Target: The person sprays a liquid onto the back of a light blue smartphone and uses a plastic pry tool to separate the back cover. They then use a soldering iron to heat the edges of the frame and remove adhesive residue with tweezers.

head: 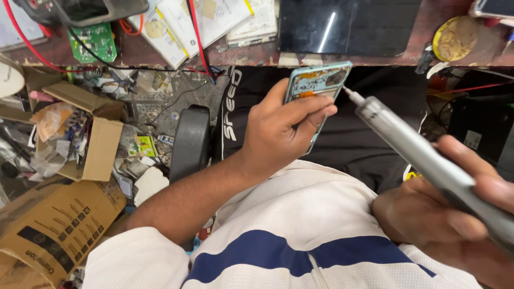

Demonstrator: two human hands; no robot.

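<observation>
My left hand (281, 131) grips a light blue smartphone (317, 81) with its back cover off, its inner boards and orange flex parts showing. The phone is held upright over my lap, below the workbench edge. My right hand (455, 208) holds a grey pen-shaped electric screwdriver (423, 152). Its thin tip touches the phone's upper right edge.
The reddish workbench (423, 37) above carries a dark tablet (348, 24), papers (203, 18), a green circuit board (96, 43), red and black wires and a yellow round disc (454, 37). Open cardboard boxes (91, 139) and scrap lie on the floor at left, near a black stool (190, 142).
</observation>
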